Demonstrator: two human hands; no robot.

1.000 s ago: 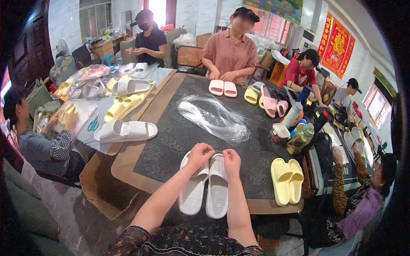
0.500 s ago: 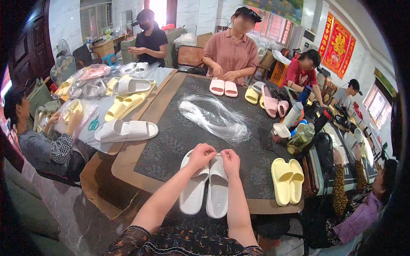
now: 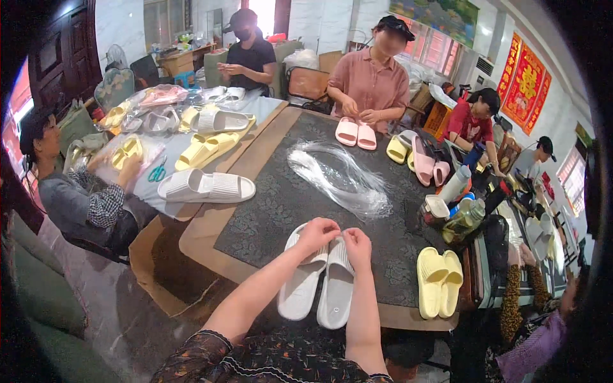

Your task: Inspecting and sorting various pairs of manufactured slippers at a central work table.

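- Person is wearing a black top; a small scattered print in orange, reddish and pale tones is covering it.
- White wavy trim is running across the front in thin lines.
- Left sleeve is carrying the same kind of print and ending near the elbow in a dark, scalloped-looking edge.
- Right sleeve is showing only as a sliver, with pale edging.
- Forearms and hands are showing bare.
- Exact fabric is remaining unclear.
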